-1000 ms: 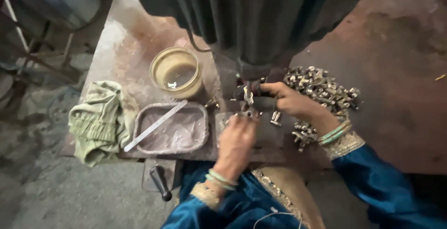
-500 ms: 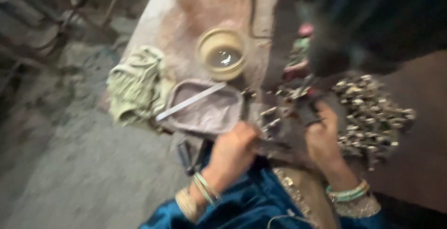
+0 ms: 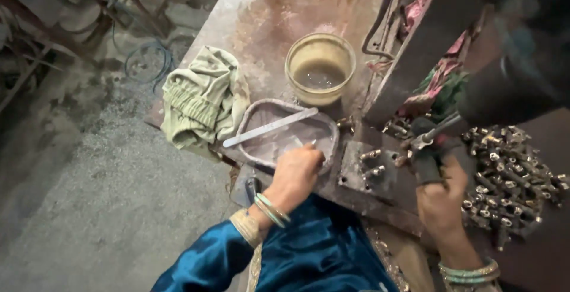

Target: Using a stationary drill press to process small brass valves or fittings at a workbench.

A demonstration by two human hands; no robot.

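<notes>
So the tray [image 3: 261, 111] is the thing to orient by here, a shallow metal dish with a flat metal strip [image 3: 271, 127] lying across it. The left hand [image 3: 295, 173] is at the tray's near right rim, fingers curled in with the tips down inside it, looks like it's pinching or dropping something small, but I can't tell if anything's actually in the fingers. The right hand [image 3: 440, 200] is well to the right of the tray, clenched round a dark lever handle [image 3: 427, 149] on the machine.

Between tray and lever there's a steel plate [image 3: 371, 173] with a couple of small brass fittings [image 3: 373, 162] sitting on it. The big heap of the same fittings [image 3: 507, 173] is further right, past the lever. Behind the tray is a yellowish bowl [image 3: 320, 66] of cloudy liquid, and to its left a crumpled green rag [image 3: 205, 99].

My read: it's mid-cycle, with finished pieces going to the tray while the other hand stays ready on the lever. Next move would need a fresh fitting seated square on the plate, fingers clear, before the lever moves.
</notes>
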